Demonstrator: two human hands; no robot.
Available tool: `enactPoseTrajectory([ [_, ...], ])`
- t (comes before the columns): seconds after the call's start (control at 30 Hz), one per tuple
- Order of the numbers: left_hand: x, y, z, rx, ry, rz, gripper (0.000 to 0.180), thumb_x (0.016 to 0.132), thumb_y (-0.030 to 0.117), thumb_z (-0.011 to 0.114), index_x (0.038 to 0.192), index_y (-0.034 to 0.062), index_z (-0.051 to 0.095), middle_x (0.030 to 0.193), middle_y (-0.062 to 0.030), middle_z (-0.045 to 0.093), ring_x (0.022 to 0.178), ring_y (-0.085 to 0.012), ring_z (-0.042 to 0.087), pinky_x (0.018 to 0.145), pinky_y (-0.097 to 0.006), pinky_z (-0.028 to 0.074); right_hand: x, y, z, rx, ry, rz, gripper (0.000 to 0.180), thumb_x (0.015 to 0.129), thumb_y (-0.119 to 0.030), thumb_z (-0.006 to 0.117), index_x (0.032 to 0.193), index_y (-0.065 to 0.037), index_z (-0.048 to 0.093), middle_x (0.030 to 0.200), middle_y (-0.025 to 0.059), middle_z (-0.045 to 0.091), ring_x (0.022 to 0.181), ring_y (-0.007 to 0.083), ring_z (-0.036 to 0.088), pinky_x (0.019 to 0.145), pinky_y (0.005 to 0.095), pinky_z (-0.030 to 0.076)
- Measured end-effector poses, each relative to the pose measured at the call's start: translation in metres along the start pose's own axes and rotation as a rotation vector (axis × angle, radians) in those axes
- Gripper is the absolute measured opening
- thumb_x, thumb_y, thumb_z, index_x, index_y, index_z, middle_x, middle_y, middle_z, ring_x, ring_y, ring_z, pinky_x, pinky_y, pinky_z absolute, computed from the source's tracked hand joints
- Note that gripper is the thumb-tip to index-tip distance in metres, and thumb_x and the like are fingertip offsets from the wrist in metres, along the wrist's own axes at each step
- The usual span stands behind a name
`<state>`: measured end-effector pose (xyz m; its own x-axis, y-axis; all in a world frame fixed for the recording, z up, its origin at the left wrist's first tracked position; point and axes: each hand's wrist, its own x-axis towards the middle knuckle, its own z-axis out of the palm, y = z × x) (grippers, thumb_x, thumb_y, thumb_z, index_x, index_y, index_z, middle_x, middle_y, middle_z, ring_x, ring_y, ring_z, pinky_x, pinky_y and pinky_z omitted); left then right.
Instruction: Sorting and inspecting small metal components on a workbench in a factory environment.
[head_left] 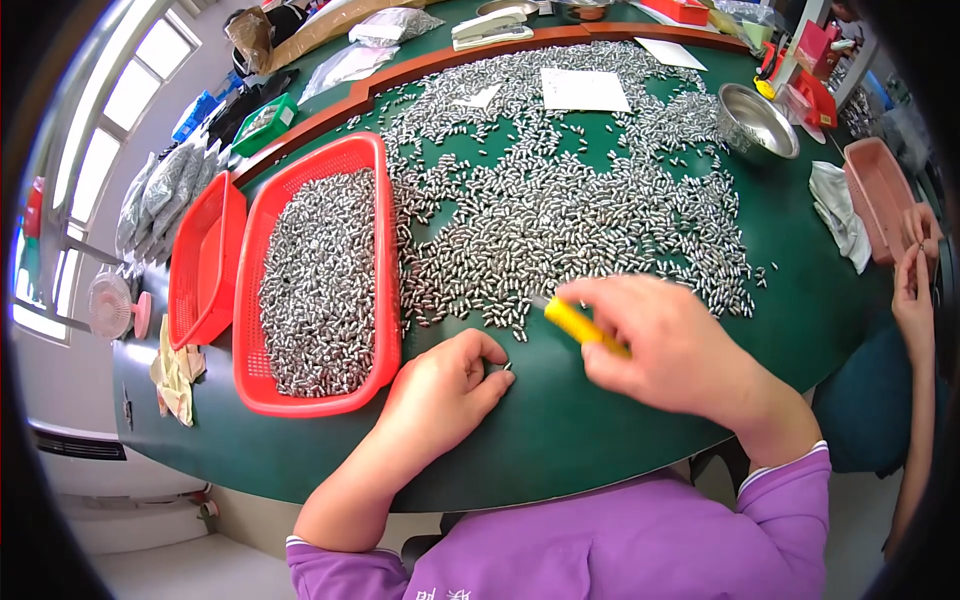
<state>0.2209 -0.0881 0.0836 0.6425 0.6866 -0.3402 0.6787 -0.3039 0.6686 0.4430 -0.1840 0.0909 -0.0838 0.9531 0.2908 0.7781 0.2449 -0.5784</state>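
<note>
My left hand [445, 380] rests at the near side of the green table [480, 440], thumb and forefinger pinching one small silver metal piece [508, 367]. To its right, my right hand [668, 345] is closed round a yellow-handled tool [575, 324]. The tool's short tip points up and left, toward the loose parts; what kind of tip it has is blurred. Just beyond both hands spreads a wide layer of small silver metal pieces [570, 225]. Left of my left hand stands a red plastic basket [388, 260], filled with the same kind of pieces.
A second red basket [238, 235] leans at the far left, near a small pink fan [112, 305]. White paper [585, 90] lies on the pieces. A metal bowl [757, 122] and pink tray [880, 195] stand right. Another person's hands [915, 265] work at the right edge.
</note>
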Motion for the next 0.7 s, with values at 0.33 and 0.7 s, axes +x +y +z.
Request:
enactPoseTrajectory([
  [0.33, 0.000, 0.004, 0.006, -0.006, 0.057, 0.027, 0.013, 0.085, 0.011, 0.068, 0.092, 0.0026, 0.061, 0.068, -0.0057, 0.056, 0.059, -0.0156, 0.054, 0.058, -0.032, 0.046, -0.019, -0.012, 0.022, -0.301, -0.178, -0.178, 0.032, 0.079, -0.013, 0.066, 0.108, -0.003, 0.057, 0.076, 0.0050, 0.055, 0.066, 0.0186, 0.057, 0.059, 0.0297, 0.049],
  [0.7, 0.001, 0.002, 0.010, -0.039, 0.089, 0.017, 0.012, 0.084, 0.011, 0.069, 0.086, 0.0021, 0.061, 0.067, -0.0068, 0.057, 0.057, -0.0142, 0.054, 0.056, -0.031, 0.046, -0.019, -0.011, 0.033, -0.311, -0.108, -0.168, 0.044, 0.081, -0.017, 0.070, 0.124, -0.011, 0.062, 0.077, 0.0008, 0.051, 0.062, 0.0141, 0.057, 0.051, 0.0279, 0.048],
])
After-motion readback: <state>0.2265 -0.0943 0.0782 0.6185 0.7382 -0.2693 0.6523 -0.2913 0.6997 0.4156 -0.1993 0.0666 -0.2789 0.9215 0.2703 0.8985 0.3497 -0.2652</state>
